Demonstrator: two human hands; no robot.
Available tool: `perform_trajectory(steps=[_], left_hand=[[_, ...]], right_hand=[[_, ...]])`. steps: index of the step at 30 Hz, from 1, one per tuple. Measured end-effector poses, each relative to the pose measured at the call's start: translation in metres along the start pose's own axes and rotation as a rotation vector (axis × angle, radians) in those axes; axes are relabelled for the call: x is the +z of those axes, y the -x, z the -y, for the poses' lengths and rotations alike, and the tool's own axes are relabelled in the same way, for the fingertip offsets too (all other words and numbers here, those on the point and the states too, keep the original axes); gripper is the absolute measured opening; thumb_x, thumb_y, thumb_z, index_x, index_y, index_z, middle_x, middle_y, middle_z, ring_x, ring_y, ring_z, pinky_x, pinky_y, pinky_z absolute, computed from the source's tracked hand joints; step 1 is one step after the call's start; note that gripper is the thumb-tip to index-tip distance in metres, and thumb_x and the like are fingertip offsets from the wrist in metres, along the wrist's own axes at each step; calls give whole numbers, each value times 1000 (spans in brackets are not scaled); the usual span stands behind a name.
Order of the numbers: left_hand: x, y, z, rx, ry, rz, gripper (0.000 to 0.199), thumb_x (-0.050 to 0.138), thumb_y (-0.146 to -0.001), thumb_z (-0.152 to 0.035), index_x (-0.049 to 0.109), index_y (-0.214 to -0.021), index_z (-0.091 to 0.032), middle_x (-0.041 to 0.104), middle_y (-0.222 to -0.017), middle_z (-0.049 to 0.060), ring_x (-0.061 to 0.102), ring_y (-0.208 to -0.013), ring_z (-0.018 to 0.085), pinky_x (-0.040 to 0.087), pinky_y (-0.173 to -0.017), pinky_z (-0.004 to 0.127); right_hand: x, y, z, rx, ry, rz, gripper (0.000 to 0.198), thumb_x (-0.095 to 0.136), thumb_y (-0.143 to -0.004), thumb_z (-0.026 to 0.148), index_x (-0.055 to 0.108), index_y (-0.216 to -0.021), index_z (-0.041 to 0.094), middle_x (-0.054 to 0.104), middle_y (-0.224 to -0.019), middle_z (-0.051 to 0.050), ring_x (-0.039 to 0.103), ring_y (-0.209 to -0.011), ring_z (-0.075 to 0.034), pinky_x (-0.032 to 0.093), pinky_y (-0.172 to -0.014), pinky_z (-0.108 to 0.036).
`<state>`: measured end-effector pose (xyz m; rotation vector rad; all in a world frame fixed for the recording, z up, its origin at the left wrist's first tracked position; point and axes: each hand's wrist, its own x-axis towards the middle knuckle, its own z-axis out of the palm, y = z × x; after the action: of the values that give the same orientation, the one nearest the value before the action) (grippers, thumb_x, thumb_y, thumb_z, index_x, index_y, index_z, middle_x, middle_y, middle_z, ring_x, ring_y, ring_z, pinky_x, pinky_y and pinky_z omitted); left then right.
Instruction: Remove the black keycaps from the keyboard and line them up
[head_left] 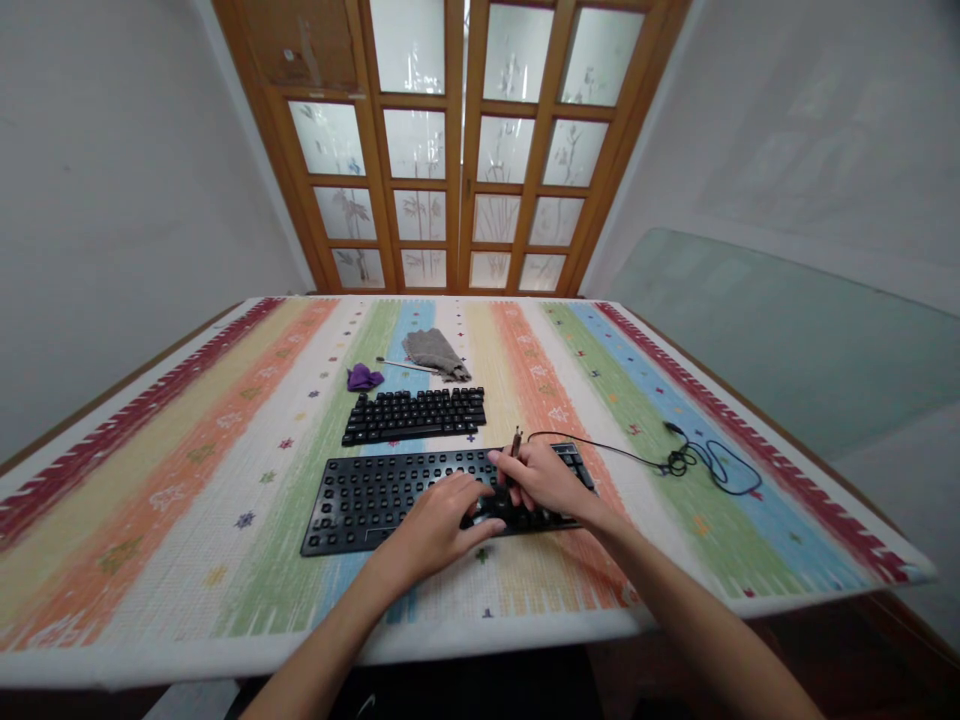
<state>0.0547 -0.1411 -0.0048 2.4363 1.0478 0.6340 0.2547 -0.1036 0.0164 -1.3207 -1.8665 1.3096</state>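
A black keyboard (375,500) lies before me, with most of its keycaps off and bare switch posts showing on the left and middle. My left hand (444,515) rests on its lower middle, thumb and fingers apart, apparently holding nothing. Closed around a slim brown tool (517,443) with a small forked metal upper end, my right hand (541,477) is over the right part of the keyboard. The tool's lower end is hidden by the fingers, so its kind is unclear. Removed black keycaps (416,415) sit in rows just behind the keyboard.
Behind the keycaps are a crumpled purple cloth (364,377), a grey cloth (435,352) and a thin brush-like stick (405,364). The keyboard's black cable (694,460) runs right into a loose coil. A striped cloth (180,480) covers the table.
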Motion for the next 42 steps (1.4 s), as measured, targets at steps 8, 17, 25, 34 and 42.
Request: perform_trajectory(steps=[8,17,25,34,42], left_hand=[[-6,-17,5,29,17,82,15,64,-88,-31,62,-85,-17,59,-79,2,54,-77,17,42,-70,28],[-32,-47,25,66,-20,-14,15,63,-88,-32,64,-90,-17,57,-72,-1,54,-70,14,41,-66,26],[-19,-104,53,66,-409,82,10,63,-87,-23,64,-89,-14,63,-86,7,57,-86,21,46,-75,30],[-13,-114,61,64,-494,143,11,58,-86,-21,65,-85,-13,64,-87,9,58,-88,22,48,-78,32],[-13,-118,61,44,-514,167,11,56,-86,-19,65,-83,-14,64,-87,10,58,-90,23,49,-79,33]], right_hand=[[1,11,12,-127,141,-41,44,47,-94,44,53,-60,17,56,-42,2,49,-32,-9,32,-36,-19],[-11,9,2,-144,165,-168,43,46,-96,42,56,-61,18,57,-44,1,51,-34,-10,37,-40,-21],[-21,16,-5,-134,63,-234,44,51,-92,51,56,-64,18,59,-48,1,50,-33,-10,35,-37,-21],[-31,28,-10,-122,35,-273,42,50,-94,47,54,-64,18,57,-48,2,49,-33,-9,36,-39,-21],[-34,30,-12,-139,53,-289,47,49,-93,51,57,-61,18,58,-47,0,49,-34,-9,40,-41,-22]])
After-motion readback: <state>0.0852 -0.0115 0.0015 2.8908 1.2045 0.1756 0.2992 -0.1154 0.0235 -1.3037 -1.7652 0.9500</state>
